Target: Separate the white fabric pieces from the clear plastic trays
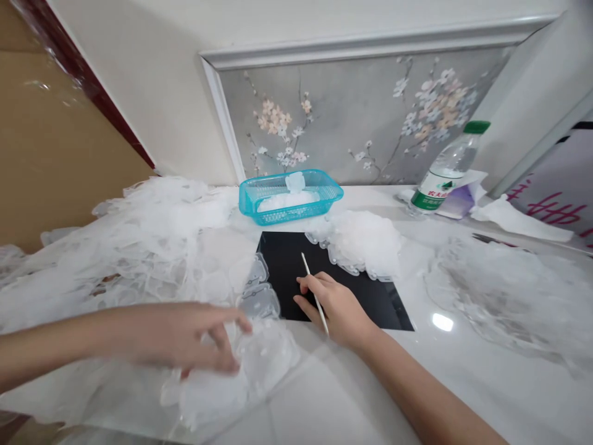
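Observation:
My left hand (194,337) reaches over a big heap of thin clear plastic sheets (139,247) at the left, fingers curled down onto the sheets near its front. My right hand (333,306) rests on the near edge of a black mat (296,266) and holds a thin white stick (314,293) that slants up and to the left between its fingers. A smaller pile of the white cut pieces (361,241) lies on the mat's far right corner.
A turquoise plastic basket (333,191) with white pieces in it stands behind the mat. A water bottle with a green cap (445,173) stands at the back right beside tissues. More clear plastic film (504,296) lies at the right on the white table (324,402).

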{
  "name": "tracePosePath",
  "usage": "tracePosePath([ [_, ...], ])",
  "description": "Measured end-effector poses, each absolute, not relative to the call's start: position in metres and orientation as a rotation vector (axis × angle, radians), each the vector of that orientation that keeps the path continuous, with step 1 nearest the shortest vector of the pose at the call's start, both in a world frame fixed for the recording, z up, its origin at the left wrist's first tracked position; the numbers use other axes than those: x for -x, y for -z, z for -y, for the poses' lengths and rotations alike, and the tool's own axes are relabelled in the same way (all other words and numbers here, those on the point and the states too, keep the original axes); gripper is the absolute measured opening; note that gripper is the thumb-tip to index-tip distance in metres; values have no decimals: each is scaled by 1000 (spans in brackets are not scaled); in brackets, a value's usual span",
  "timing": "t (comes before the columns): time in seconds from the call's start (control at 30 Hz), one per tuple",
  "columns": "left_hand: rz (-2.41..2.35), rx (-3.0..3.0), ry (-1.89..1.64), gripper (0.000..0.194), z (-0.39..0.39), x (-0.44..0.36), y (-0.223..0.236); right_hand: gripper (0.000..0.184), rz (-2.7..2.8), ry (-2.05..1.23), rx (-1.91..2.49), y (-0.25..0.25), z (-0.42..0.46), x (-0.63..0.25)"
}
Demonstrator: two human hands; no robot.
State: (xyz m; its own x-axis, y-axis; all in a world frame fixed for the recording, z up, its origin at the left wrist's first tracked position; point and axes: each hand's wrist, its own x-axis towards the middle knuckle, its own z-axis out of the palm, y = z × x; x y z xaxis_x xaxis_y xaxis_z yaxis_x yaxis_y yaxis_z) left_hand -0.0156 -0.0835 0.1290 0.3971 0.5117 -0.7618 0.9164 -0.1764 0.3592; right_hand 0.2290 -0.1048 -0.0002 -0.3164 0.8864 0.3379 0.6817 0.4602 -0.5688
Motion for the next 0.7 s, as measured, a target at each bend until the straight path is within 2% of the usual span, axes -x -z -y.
tracePosePath([
  [0.07,-1391,-1760,564,70,62,20,-122,5,2074,-439,1310,1,105,-228],
  [0.2,-1707,-2324,391,84,27,34,-92,10,2057,-464,1295,4,106,-225],
  [0.27,-1612,-2452,340,78,17,38,-79,9,2074,-473,1285,6,106,-223],
  [0.4,-1532,-2478,287,43,5,38,-77,5,2069,-471,1287,8,106,-222],
  [0.47,-1580,-2457,245,35,-1,40,-94,5,2045,-474,1291,7,106,-222],
  [0.57,-1732,-2322,201,39,-16,61,-142,7,2028,-478,1298,4,106,-222],
  [0.7,-2165,-2230,-207,43,-53,119,-222,8,2042,-476,1301,2,107,-222],
])
